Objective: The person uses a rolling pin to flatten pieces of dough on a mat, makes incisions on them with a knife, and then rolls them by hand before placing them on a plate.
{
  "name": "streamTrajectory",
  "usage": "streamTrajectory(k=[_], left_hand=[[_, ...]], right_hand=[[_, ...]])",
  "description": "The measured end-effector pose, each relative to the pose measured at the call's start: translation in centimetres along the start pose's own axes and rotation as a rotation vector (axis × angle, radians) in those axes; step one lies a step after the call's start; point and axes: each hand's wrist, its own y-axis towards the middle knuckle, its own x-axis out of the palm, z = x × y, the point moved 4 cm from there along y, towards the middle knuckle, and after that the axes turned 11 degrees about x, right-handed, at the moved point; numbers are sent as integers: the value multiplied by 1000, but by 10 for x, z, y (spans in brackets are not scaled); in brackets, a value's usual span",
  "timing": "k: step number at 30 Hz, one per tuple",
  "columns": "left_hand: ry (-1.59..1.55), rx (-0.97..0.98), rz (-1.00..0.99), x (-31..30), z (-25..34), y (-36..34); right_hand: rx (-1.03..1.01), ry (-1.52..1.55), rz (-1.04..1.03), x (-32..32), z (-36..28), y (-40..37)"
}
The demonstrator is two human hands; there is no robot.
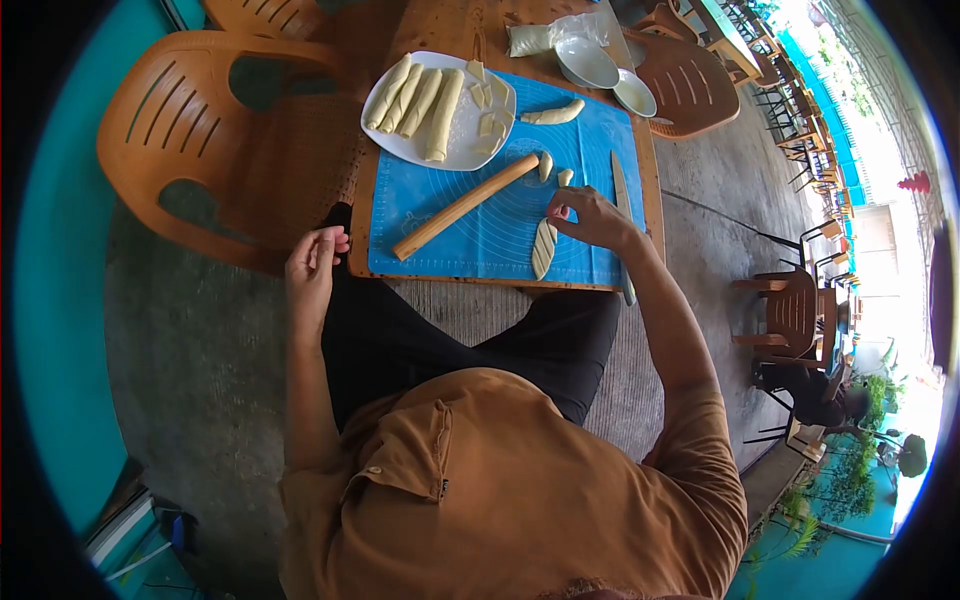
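My right hand (592, 220) is over the blue baking mat (480, 245), its fingers closed in a pinch at the upper tip of a flat, scored piece of dough (543, 250). Exactly how they grip it is partly hidden. Beyond the fingers lie two small dough bits (555, 172). A wooden rolling pin (465, 207) rests diagonally to their left, and a long knife (621, 185) lies on the right. Off the table's left edge, my left hand (316, 265) hovers with curled fingers against the thumb; nothing shows in it.
A white plate (405, 150) holds several dough rolls (445, 115) and smaller pieces. Another dough roll (553, 113) lies on the mat. Bowls (587, 64) and a plastic bag (532, 40) stand at the back. Brown chairs (170, 120) flank the table; a seated person (815, 395) is far right.
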Motion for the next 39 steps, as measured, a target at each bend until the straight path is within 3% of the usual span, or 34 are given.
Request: streamTrajectory(k=[17,25,31,39], left_hand=[[-40,69,-89,23,13,2],[-38,76,-58,10,5,4],[-1,51,-8,-3,-1,1],[-7,19,36,-23,-11,-6]], right_hand=[[44,97,72,-9,2,-13],[68,77,148,-47,-17,-7],[45,34,274,-72,-31,40],[-34,63,288,-61,-59,128]])
